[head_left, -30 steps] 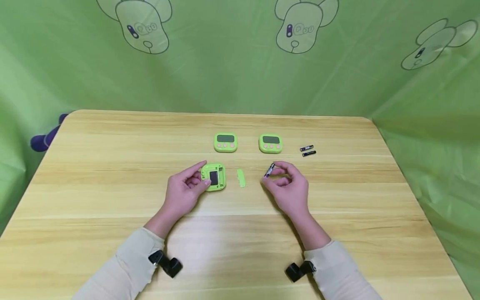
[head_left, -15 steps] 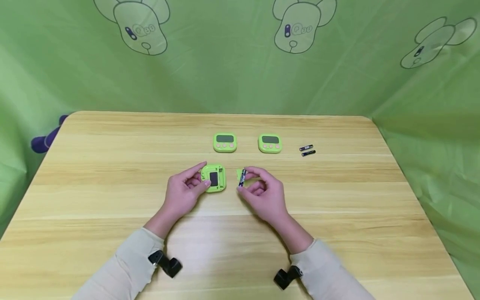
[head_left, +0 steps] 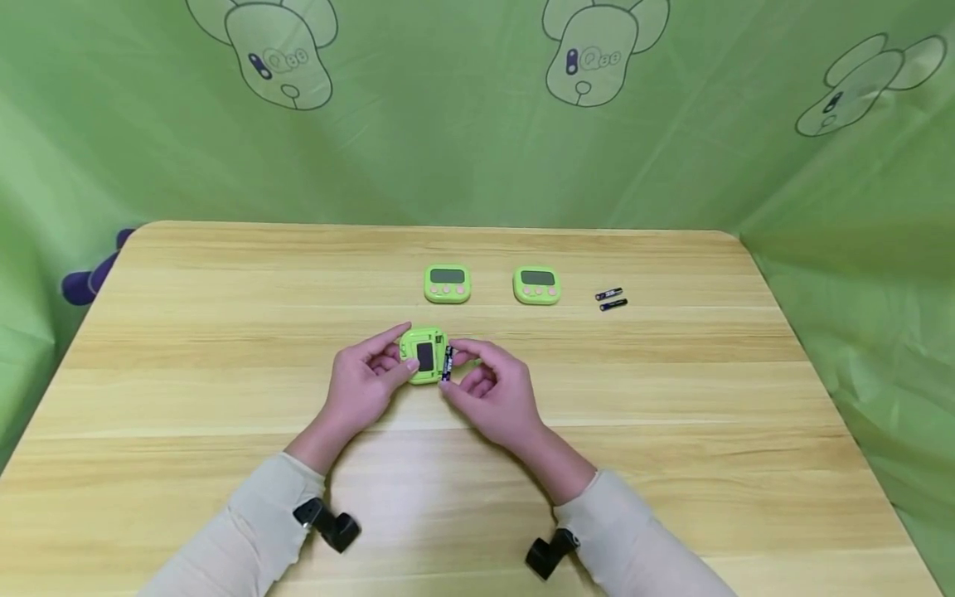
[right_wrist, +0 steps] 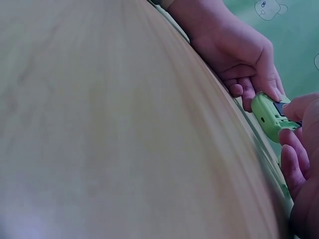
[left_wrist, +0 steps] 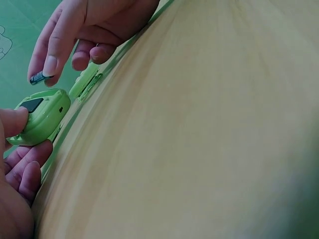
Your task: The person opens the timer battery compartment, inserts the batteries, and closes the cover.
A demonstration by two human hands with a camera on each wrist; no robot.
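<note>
The left hand (head_left: 363, 378) is clamped on a light-green, rounded-square plastic timer (head_left: 424, 356), with its thumb on the upward face and its other fingers under the body. This face carries a dark rectangle (head_left: 425, 356), and along its right side, as the head view shows it, there is an open slot. The right hand (head_left: 496, 398) pinches a small dark cylindrical battery (head_left: 448, 363) between thumb and index finger, while its other fingers are curled. The battery is at the right edge of the held timer; in the left wrist view it is just above, and a narrow gap can be seen between them. Near the right hand's fingers, a bit of flat green plastic (head_left: 477, 362) shows, mostly hidden.

Farther away on the pale wooden table (head_left: 224, 332), two similar green timers with grey screens and pink buttons lie side by side, the first (head_left: 448, 283) to the left of the second (head_left: 537, 285). To their right, two dark batteries (head_left: 613, 304) lie near each other.
</note>
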